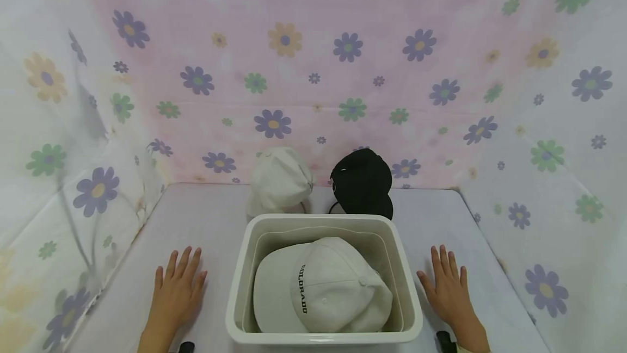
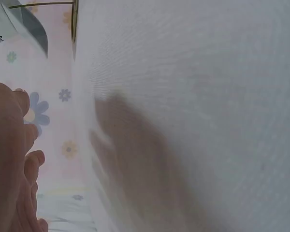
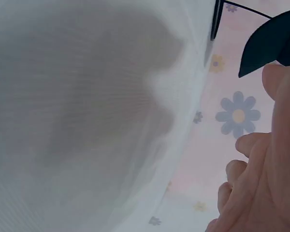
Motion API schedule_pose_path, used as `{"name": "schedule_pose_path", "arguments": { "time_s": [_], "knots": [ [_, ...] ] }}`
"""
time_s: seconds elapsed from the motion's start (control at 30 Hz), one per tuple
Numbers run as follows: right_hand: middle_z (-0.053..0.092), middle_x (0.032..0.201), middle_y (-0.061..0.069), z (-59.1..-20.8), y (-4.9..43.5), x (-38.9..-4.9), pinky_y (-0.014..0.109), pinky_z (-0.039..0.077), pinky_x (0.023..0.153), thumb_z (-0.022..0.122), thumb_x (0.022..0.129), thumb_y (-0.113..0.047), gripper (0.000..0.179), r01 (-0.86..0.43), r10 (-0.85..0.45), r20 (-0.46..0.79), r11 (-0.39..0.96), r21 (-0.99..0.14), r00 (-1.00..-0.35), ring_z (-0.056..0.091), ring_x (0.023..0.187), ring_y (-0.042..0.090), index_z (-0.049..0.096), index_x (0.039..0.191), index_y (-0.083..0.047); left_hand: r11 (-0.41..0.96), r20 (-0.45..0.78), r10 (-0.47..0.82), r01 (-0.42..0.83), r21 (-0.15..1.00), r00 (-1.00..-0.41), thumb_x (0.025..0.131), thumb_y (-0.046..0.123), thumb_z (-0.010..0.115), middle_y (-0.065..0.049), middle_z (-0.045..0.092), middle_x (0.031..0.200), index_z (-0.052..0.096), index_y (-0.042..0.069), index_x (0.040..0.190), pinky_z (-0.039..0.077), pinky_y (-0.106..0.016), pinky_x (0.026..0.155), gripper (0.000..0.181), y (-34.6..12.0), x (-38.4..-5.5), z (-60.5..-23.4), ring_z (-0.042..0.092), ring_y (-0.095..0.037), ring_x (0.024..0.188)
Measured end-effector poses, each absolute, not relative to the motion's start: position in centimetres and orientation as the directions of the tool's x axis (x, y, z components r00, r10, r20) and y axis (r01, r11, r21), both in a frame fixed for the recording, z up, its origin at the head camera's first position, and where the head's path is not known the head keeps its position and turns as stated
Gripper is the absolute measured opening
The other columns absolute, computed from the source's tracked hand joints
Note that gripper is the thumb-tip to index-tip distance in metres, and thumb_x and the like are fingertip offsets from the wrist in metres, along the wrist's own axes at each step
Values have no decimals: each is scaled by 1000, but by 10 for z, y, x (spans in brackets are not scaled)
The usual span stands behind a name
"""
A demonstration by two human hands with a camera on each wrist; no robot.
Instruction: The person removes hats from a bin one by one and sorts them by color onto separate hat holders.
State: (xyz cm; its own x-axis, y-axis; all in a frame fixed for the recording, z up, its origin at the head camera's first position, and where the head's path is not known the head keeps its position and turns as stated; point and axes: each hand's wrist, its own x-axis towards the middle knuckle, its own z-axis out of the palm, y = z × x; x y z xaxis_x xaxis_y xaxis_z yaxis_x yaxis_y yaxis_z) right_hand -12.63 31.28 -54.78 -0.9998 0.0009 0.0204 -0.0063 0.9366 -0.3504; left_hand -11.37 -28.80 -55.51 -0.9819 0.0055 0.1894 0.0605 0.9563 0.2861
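A white plastic bin (image 1: 324, 338) stands at the front middle of the table. Inside it lies an off-white baseball cap (image 1: 338, 282) lettered COLORADO, its brim toward the left. My left hand (image 1: 177, 290) is to the left of the bin, fingers straight and slightly spread, holding nothing. On the bin's other side my right hand (image 1: 449, 288) is spread the same way, also with nothing in it. Both wrist views show each hand's shadow on the white cloth. Behind the bin are a cream cap (image 1: 280, 179) and a black cap (image 1: 362, 181).
The two rear caps sit raised on thin stands; a dark stand (image 3: 216, 21) shows in the right wrist view. A white cloth covers the table (image 1: 206, 217). Flower-printed fabric (image 1: 313, 59) hangs behind it and along both sides.
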Motion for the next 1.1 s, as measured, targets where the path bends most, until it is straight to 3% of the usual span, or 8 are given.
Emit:
{"name": "schedule_pose_path", "arguments": {
  "time_s": [0.23, 0.43, 0.57, 0.77, 0.83, 1.0, 1.1],
  "knots": [
    [11, 163, 35, -523, 310, -121, 76, 0, 115, 47, 107, -44, 79, -47, -30, 50, 911, -410, -998, 2, 153, 52, 19, 158, 9, 936, 85, 37, 64, 345, -996, 111, 39, 34, -31, 23, 162, 27, 0, 159, 6, -80, 111, 62, -285, -109, -517, 8, -53, 151],
    [16, 159, 40, -471, 308, -111, 78, -3, 113, 55, 106, -29, 69, -172, -95, 173, 844, -509, -980, 3, 151, 55, 26, 155, 12, 897, 154, 106, 161, 411, -982, 112, 34, 37, -31, 26, 161, 28, 1, 159, 4, -80, 111, 59, -269, -105, -465, 9, -54, 151],
    [18, 161, 37, -431, 305, -104, 76, -5, 114, 57, 105, -19, 66, -311, -180, 278, 772, -555, -943, -1, 154, 48, 27, 158, 5, 864, 194, 154, 227, 449, -969, 111, 33, 39, -26, 24, 164, 27, 7, 161, 1, -78, 114, 58, -254, -101, -437, 8, -49, 153],
    [16, 168, 19, -387, 284, -93, 59, -10, 123, 59, 103, -14, 70, -446, -288, 357, 724, -526, -889, -4, 159, 24, 24, 163, -14, 833, 232, 230, 314, 456, -945, 110, 32, 43, -19, 25, 166, 29, 14, 162, 7, -75, 115, 56, -228, -95, -408, 13, -47, 154],
    [15, 170, 14, -378, 275, -90, 46, -10, 126, 61, 102, -13, 72, -476, -317, 371, 721, -504, -873, -4, 158, 18, 23, 163, -17, 828, 245, 255, 342, 445, -935, 110, 32, 45, -16, 25, 167, 29, 16, 162, 8, -73, 117, 57, -221, -93, -401, 13, -45, 154],
    [13, 171, 7, -371, 254, -83, 19, -11, 122, 66, 98, -10, 79, -545, -391, 395, 711, -444, -831, -2, 158, 15, 22, 164, -17, 816, 256, 307, 392, 424, -917, 109, 34, 47, -12, 23, 168, 28, 20, 162, 7, -69, 119, 59, -207, -91, -388, 11, -41, 156],
    [11, 172, 4, -374, 244, -79, 20, -11, 122, 67, 98, -14, 81, -537, -401, 370, 720, -438, -838, -2, 159, 18, 20, 164, -19, 811, 257, 333, 414, 412, -907, 108, 35, 48, -10, 22, 169, 27, 22, 163, 8, -68, 120, 60, -199, -90, -383, 11, -38, 156]
  ]
}}
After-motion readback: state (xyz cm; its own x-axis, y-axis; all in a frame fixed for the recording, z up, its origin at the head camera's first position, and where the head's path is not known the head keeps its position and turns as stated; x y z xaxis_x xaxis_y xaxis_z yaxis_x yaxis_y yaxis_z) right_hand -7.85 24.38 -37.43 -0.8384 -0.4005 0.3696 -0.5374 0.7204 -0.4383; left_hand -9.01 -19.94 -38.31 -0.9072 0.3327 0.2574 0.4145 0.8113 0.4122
